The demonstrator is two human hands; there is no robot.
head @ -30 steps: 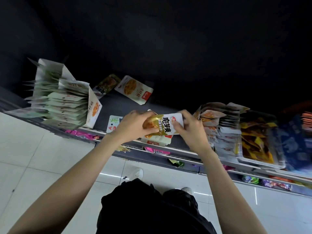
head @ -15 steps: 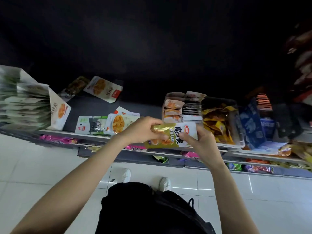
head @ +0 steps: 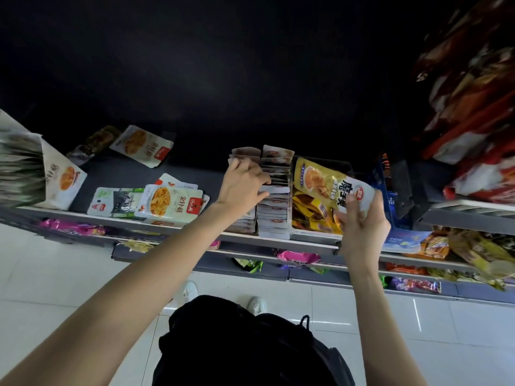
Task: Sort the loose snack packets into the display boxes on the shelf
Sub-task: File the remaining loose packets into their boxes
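Note:
My right hand (head: 361, 221) grips a yellow-and-white snack packet (head: 328, 182) by its lower end. It holds the packet above a clear display box (head: 313, 235) filled with like yellow packets. My left hand (head: 242, 185) rests with curled fingers on the rows of pale upright packets (head: 274, 215) in the box just to the left; whether it pinches one I cannot tell. Loose packets lie flat on the dark shelf to the left: two overlapping white ones with orange pictures (head: 171, 203) and a green-white one (head: 115, 201).
A tall stack of packets in a paper box (head: 33, 174) stands at the far left. Two more loose packets (head: 142, 146) lie at the shelf's back. Blue boxes (head: 387, 190) and red bags (head: 473, 107) crowd the right. Lower shelves hold pink and mixed wrappers; white floor tiles lie below.
My left hand let go of the yellow packet and moved up onto the pale packets. My right hand carried the packet right and up over the yellow box. The view shifted right.

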